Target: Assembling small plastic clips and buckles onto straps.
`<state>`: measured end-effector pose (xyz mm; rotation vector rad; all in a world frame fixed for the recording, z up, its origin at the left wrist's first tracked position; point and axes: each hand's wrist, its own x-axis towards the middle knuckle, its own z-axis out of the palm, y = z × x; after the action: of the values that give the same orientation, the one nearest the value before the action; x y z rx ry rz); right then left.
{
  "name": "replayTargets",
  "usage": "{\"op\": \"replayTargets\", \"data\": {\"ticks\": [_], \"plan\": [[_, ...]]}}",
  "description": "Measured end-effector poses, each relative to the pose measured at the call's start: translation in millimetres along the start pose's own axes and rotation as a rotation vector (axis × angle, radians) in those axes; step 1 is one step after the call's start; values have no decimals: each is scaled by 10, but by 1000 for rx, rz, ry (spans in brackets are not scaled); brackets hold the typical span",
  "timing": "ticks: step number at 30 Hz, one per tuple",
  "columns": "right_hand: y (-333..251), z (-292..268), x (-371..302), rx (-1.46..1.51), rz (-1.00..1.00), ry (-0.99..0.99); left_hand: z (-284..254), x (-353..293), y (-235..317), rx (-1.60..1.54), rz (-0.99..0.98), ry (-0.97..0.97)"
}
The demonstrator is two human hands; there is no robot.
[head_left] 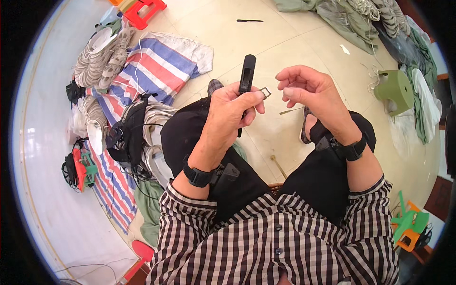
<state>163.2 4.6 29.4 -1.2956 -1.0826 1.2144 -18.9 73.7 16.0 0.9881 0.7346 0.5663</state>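
Note:
My left hand [232,107] is closed around a long black flat piece with a rounded end [247,73], which stands up out of the fist. Between its thumb and forefinger sticks out a small silver metal piece [266,92] with little square openings, a bit like a plug end. Whether the two pieces are joined is hidden by my fingers. To the right, my right hand [311,92] hovers apart from them, palm turned inward, its fingers loosely bent and spread, and nothing shows in it. Both hands are above the tiled floor between my knees.
Bundles of pale cord rings [92,64] lie left on a striped sheet [156,61], beside a black bag [130,126]. A thin black piece [250,20] lies on the floor ahead. Green cloth [342,21] is heaped far right, near a green stool [395,92]. A red stool [145,12] stands far left.

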Motion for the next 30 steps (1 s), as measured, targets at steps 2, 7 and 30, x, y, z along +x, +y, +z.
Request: {"op": "replayTargets", "data": {"ticks": [2,7,30], "plan": [[16,37,-24,-36,6,-45,0,-13,7,-30,-21,-27],[35,108,-37,-29,-15,-101,25,-48,16,-44,-16,-40],[11,125,-56,9,3,-67,77,-32,-34,54,-1,-32]]}}
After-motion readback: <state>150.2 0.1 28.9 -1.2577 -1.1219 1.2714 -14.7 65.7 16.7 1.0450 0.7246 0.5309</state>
